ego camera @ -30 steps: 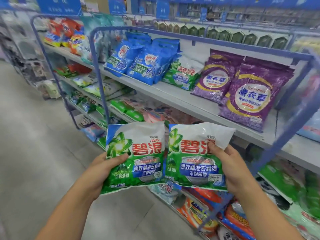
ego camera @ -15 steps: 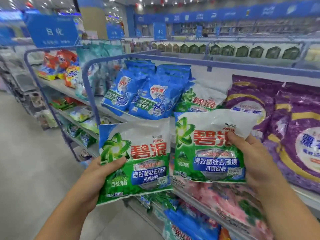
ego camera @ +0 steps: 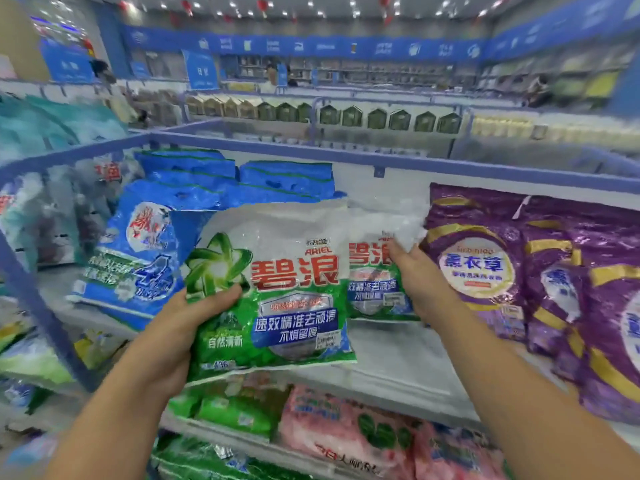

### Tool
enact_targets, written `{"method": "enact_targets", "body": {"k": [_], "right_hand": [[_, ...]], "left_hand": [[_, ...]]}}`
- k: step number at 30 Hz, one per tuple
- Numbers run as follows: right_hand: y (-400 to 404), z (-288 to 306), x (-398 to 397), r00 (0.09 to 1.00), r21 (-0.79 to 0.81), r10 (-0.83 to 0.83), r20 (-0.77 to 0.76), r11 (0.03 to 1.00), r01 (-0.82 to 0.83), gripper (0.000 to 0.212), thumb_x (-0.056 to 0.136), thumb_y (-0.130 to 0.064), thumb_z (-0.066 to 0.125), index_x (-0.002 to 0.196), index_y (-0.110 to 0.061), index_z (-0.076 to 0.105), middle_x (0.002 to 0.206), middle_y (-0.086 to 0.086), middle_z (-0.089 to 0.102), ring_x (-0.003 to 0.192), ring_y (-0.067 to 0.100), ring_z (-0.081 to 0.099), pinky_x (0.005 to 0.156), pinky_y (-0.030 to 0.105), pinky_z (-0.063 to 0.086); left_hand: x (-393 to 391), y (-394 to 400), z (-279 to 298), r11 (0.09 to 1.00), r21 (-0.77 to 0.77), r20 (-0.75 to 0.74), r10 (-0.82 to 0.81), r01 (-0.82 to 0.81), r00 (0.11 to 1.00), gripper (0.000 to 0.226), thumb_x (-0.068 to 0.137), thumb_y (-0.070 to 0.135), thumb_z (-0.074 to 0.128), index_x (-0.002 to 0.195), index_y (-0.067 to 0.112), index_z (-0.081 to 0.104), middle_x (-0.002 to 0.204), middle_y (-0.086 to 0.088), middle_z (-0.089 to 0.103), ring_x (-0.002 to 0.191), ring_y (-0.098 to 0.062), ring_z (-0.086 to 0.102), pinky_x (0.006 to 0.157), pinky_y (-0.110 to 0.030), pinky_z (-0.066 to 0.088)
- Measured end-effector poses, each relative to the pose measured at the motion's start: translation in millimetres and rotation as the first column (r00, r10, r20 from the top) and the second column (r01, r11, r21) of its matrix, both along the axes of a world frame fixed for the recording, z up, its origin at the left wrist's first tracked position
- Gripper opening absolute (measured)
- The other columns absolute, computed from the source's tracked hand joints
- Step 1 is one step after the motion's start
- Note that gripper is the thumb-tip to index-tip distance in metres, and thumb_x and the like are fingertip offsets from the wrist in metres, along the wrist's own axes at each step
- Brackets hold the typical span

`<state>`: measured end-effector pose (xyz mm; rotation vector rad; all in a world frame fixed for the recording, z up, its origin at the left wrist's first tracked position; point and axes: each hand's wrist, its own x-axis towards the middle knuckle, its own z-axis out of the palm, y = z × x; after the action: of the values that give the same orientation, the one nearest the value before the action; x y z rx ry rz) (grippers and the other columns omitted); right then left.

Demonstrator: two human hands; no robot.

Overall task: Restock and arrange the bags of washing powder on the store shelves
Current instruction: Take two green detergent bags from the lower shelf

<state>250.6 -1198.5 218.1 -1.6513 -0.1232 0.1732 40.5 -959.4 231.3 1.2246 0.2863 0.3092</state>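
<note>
Since a second ago, both green Ariel bags lifted to top shelf [ego camera: 391, 362]. Right hand [ego camera: 420, 282] pinches far bag [ego camera: 375, 282] at 1 o'clock, in gap beside purple lavender bags [ego camera: 478, 261]. Left hand [ego camera: 173, 327] grips near bag [ego camera: 277, 299], centre. Step: shelving. Next: seat far bag upright, release.

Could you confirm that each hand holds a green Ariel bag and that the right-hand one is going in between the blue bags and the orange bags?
Not quite: the head view shows purple bags, not orange, right of the gap. Each hand still holds a green bag.
</note>
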Motion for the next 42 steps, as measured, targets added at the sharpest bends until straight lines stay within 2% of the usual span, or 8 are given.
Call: {"method": "enact_targets", "body": {"k": [10, 13, 18, 22, 25, 30, 37, 42], "right_hand": [[16, -16, 0, 0.928, -0.158, -0.332, 0.169, 0.92, 0.358, 0.03, 0.095, -0.029, 0.065, 0.121, -0.018, 0.054, 0.109, -0.004, 0.063, 0.093, 0.01, 0.061, 0.067, 0.025, 0.045], [11, -3, -22, 0.841, -0.242, -0.385, 0.379, 0.836, 0.492, 0.044, 0.092, -0.035, 0.067, 0.132, -0.024, 0.049, 0.127, -0.002, 0.054, 0.109, 0.014, 0.056, 0.086, 0.029, 0.047], [29, 24, -81, 0.993, 0.09, 0.07, -0.092, 0.994, -0.062, 0.055, 0.08, -0.062, 0.063, 0.121, -0.027, 0.062, 0.112, -0.001, 0.077, 0.1, 0.021, 0.074, 0.091, 0.044, 0.058], [29, 23, -83, 0.998, 0.165, 0.03, -0.062, 0.986, -0.019, 0.033, 0.084, -0.032, 0.075, 0.113, -0.017, 0.068, 0.094, 0.006, 0.08, 0.08, 0.024, 0.078, 0.068, 0.037, 0.064], [18, 19, -79, 1.0, 0.147, -0.001, -0.012, 0.989, 0.003, 0.028, 0.086, -0.031, 0.075, 0.112, -0.021, 0.069, 0.095, 0.005, 0.08, 0.084, 0.026, 0.078, 0.073, 0.041, 0.064], [1, -10, -66, 0.96, -0.114, -0.257, 0.108, 0.956, 0.269, 0.038, 0.082, -0.045, 0.078, 0.112, -0.025, 0.065, 0.101, -0.006, 0.076, 0.093, 0.02, 0.073, 0.081, 0.037, 0.057], [9, -32, -47, 0.93, -0.324, -0.327, 0.169, 0.873, 0.366, 0.04, 0.097, -0.034, 0.064, 0.12, -0.011, 0.04, 0.1, 0.002, 0.059, 0.077, 0.007, 0.054, 0.055, 0.019, 0.037], [2, -28, -62, 0.834, -0.527, -0.224, 0.503, 0.686, 0.502, 0.081, 0.093, -0.041, 0.068, 0.153, -0.023, 0.018, 0.158, 0.007, 0.018, 0.142, 0.025, 0.027, 0.112, 0.035, 0.032]], "left_hand": [[70, 34, -8, 0.983, -0.068, -0.039, -0.171, 0.168, 0.985, 0.037, 0.073, 0.015, 0.07, 0.109, 0.005, 0.073, 0.095, -0.019, 0.078, 0.072, -0.029, 0.077, 0.059, -0.04, 0.063], [77, 28, -7, 0.972, -0.085, -0.034, -0.223, 0.219, 0.974, 0.04, 0.069, 0.009, 0.079, 0.109, 0.004, 0.074, 0.1, -0.022, 0.077, 0.076, -0.032, 0.078, 0.061, -0.042, 0.064], [84, 5, 0, 0.948, -0.098, -0.064, -0.31, 0.303, 0.949, 0.036, 0.079, 0.018, 0.071, 0.111, 0.002, 0.072, 0.1, -0.022, 0.077, 0.078, -0.032, 0.078, 0.063, -0.04, 0.064], [90, -9, 4, 0.953, 0.264, -0.06, -0.138, 0.15, 0.989, 0.032, 0.091, 0.028, 0.071, 0.122, 0.021, 0.065, 0.113, -0.004, 0.076, 0.095, -0.021, 0.076, 0.087, -0.044, 0.06], [93, 0, 2, 0.62, 0.783, 0.006, 0.076, -0.052, 0.997, 0.07, 0.085, 0.061, 0.062, 0.146, 0.035, 0.041, 0.139, 0.015, 0.052, 0.127, -0.011, 0.054, 0.104, -0.037, 0.045], [104, 9, -31, 0.204, 0.966, 0.154, 0.034, -0.158, 0.987, 0.08, 0.091, 0.074, 0.04, 0.158, 0.037, 0.02, 0.169, 0.011, -0.002, 0.156, -0.01, -0.008, 0.127, -0.042, 0.008], [109, -17, -51, 0.041, 0.996, 0.081, -0.028, -0.08, 0.996, 0.084, 0.089, 0.074, 0.044, 0.157, 0.049, 0.003, 0.164, 0.013, -0.031, 0.15, -0.011, -0.03, 0.125, -0.041, -0.008], [113, -31, -48, -0.08, 0.993, 0.07, -0.13, -0.081, 0.989, 0.091, 0.082, 0.083, 0.041, 0.154, 0.05, -0.005, 0.162, 0.011, -0.035, 0.148, -0.013, -0.036, 0.122, -0.041, -0.013]]}}
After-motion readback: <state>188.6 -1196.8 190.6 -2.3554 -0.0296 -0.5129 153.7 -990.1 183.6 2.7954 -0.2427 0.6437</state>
